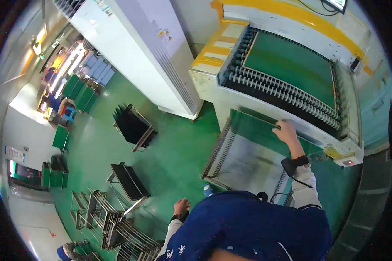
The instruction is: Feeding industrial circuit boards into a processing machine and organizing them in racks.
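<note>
My right hand [286,133] is closed on the upper edge of a flat green panel [252,127], with a dark band round the wrist. The panel stands at the far end of a slotted rack [220,152], which has toothed rails along its sides and a pale grey base. Down beside my body on the left, my left hand [181,206] hangs with its fingers curled and nothing visible in them. Beyond the rack, a second large green panel [292,65] lies on the rollers of a white conveyor machine [265,102].
A tall white cabinet [139,48] stands left of the machine. On the green floor are a black rack holding dark sheets [135,126], another black-topped stand [130,180] and several metal frames [117,226]. Another person [69,250] is at the lower left.
</note>
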Action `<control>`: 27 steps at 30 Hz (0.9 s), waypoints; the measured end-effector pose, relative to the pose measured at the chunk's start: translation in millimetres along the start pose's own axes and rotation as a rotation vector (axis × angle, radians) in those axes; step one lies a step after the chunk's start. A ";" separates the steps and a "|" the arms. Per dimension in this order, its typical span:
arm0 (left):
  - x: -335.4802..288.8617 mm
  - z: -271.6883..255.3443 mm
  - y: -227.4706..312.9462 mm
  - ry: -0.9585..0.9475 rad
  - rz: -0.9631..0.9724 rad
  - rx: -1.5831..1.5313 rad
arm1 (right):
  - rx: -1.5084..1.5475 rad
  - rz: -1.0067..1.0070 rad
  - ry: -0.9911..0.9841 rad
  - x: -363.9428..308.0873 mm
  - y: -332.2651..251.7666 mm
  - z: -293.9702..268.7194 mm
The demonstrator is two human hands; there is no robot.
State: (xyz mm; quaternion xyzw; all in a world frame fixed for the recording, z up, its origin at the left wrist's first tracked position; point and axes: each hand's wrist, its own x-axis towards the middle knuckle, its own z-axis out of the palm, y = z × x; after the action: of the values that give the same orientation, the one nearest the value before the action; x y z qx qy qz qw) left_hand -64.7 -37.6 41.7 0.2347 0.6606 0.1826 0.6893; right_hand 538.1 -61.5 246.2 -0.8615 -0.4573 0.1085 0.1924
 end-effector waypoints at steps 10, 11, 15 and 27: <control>-4.7 3.5 -8.5 0.059 -0.033 0.004 | -0.279 0.088 -0.086 15.1 13.0 19.0; -6.5 4.0 -8.7 0.054 -0.036 -0.004 | -0.280 0.087 -0.108 15.3 11.1 17.1; -8.9 7.4 -14.4 0.067 -0.037 -0.049 | -0.330 0.091 -0.117 13.9 9.7 19.6; -0.1 8.5 -22.8 0.055 0.102 0.081 | -0.327 -0.090 -0.070 -2.3 17.0 27.1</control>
State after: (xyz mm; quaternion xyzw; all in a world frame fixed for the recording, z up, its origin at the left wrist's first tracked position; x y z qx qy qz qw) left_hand -57.6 -57.1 29.1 0.2907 0.6731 0.1973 0.6508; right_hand 539.7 -65.7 214.5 -0.8557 -0.5132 0.0539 0.0382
